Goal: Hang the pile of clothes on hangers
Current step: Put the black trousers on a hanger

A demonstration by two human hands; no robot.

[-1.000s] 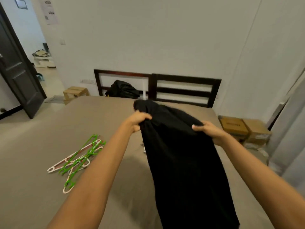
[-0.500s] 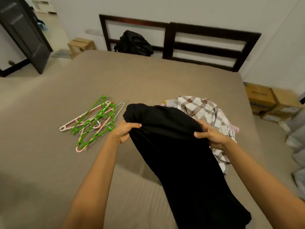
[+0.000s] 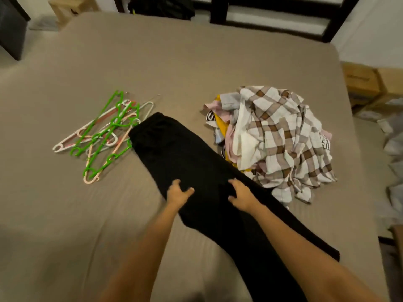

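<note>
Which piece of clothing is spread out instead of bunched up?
The black garment, laid out long across the bed; the checked shirt and others sit heaped.

Left hand (image 3: pixel 177 194): palm down, fingers (image 3: pixel 175 183) spread and a little bent, thumb pointing to the right.
Right hand (image 3: pixel 242 196): palm down, near the left one, thumb pointing to the left.
Forearms (image 3: pixel 148 247): bare, both stretched forward, coming closer together toward the wrists.

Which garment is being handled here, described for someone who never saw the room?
On the taupe bed, between the tangled hangers and the clothes pile, one long garment lies spread diagonally. It alone is plain black; the pile beside it is checked and pastel.
</note>
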